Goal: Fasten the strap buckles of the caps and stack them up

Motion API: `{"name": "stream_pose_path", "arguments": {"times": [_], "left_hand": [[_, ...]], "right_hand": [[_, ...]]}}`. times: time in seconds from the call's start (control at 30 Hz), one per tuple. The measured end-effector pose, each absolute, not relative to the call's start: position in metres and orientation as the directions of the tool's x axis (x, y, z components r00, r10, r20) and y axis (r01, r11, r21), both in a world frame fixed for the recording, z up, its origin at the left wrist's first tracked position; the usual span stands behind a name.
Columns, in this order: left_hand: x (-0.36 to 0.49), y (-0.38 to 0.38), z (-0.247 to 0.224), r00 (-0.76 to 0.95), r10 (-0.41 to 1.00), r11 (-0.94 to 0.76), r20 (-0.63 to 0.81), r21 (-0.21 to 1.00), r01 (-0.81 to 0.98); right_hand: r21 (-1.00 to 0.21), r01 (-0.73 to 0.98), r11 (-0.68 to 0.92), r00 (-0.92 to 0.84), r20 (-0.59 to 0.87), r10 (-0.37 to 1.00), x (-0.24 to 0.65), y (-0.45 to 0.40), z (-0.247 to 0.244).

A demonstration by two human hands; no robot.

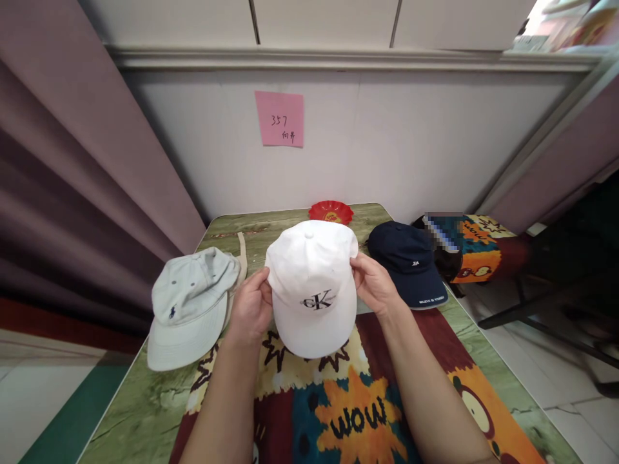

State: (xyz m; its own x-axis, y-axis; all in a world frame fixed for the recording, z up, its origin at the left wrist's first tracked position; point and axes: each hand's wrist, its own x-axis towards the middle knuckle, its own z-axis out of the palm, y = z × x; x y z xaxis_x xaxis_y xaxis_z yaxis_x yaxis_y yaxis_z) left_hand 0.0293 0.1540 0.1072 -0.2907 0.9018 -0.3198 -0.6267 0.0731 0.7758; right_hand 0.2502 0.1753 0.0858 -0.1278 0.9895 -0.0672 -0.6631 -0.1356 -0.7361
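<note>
A white baseball cap [309, 270] with black "CK" lettering is held up over the table, its brim pointing towards me. My left hand [252, 303] pinches its left edge, and my right hand [374, 281] grips its right edge; the inside of the cap is hidden. To the left lies a pale grey-green baseball cap [191, 303] with a small dark emblem, near my left hand. On the right, beyond my right hand, sits a navy baseball cap [406, 261] with small white lettering on its brim.
A red scalloped dish [331, 211] stands at the table's back edge, partly behind the white cap. A patterned cloth [358, 415] covers the middle of the green table [130, 406]. A pink note [280, 120] is stuck on the wall. Curtains hang at both sides.
</note>
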Motion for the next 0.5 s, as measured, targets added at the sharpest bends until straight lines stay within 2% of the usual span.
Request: {"name": "stream_pose_path", "arguments": {"times": [0.1, 0.2, 0.27, 0.33, 0.43, 0.5], "left_hand": [[0.029, 0.15, 0.115, -0.265, 0.944, -0.001, -0.197, 0.801, -0.599], [0.029, 0.144, 0.122, -0.231, 0.973, -0.096, -0.027, 0.857, -0.506], [0.027, 0.142, 0.123, -0.261, 0.96, -0.198, 0.102, 0.907, -0.372], [0.024, 0.142, 0.12, -0.315, 0.918, -0.301, 0.241, 0.94, -0.16], [0.018, 0.147, 0.111, -0.337, 0.853, -0.385, 0.4, 0.916, 0.111], [0.015, 0.152, 0.102, -0.316, 0.843, -0.407, 0.435, 0.9, 0.154]], "right_hand": [[-0.823, -0.567, -0.028, -0.053, 0.003, 0.999, 0.249, 0.168, 0.098], [-0.895, -0.423, 0.142, 0.097, 0.111, 0.989, 0.251, 0.164, 0.103], [-0.924, -0.285, 0.253, 0.193, 0.203, 0.96, 0.254, 0.163, 0.103], [-0.933, -0.179, 0.311, 0.248, 0.263, 0.932, 0.255, 0.164, 0.101], [-0.931, -0.162, 0.326, 0.246, 0.281, 0.927, 0.253, 0.168, 0.094], [-0.928, -0.171, 0.332, 0.216, 0.293, 0.931, 0.251, 0.173, 0.084]]}}
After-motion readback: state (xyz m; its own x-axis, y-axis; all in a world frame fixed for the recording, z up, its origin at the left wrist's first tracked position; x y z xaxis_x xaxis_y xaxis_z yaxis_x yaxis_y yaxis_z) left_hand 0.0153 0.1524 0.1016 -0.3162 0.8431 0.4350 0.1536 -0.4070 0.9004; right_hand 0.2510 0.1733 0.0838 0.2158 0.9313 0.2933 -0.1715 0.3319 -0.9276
